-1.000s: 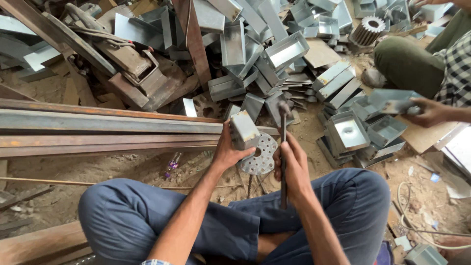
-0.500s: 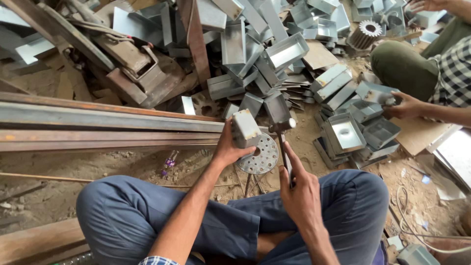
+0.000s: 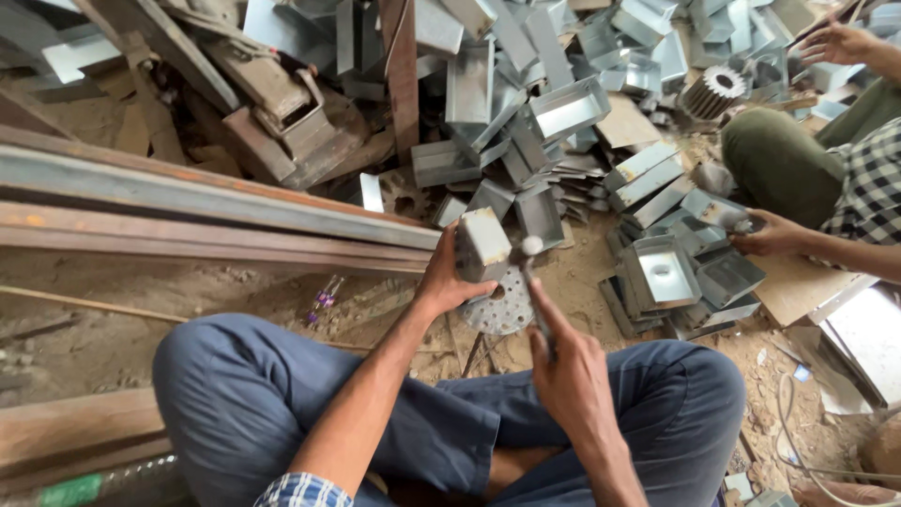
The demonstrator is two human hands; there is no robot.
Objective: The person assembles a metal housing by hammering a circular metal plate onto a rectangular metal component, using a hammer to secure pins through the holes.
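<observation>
My left hand [image 3: 443, 282] holds a small grey sheet-metal box [image 3: 482, 242] upright on a round perforated metal plate [image 3: 497, 308] that stands between my knees. My right hand [image 3: 568, 361] grips the handle of a hammer [image 3: 531, 252], whose head sits right beside the box's right edge. I sit cross-legged in blue trousers on dusty ground.
A big heap of grey sheet-metal boxes [image 3: 526, 122] lies ahead. Stacked boxes [image 3: 662, 272] sit at my right. Long rusty steel beams [image 3: 188, 211] run along the left. Another person at the right holds a box [image 3: 718, 211] in one hand. A toothed gear [image 3: 706, 92] lies beyond.
The hammer head has come down from above the box to its right edge. The other person's far hand has risen toward the top right.
</observation>
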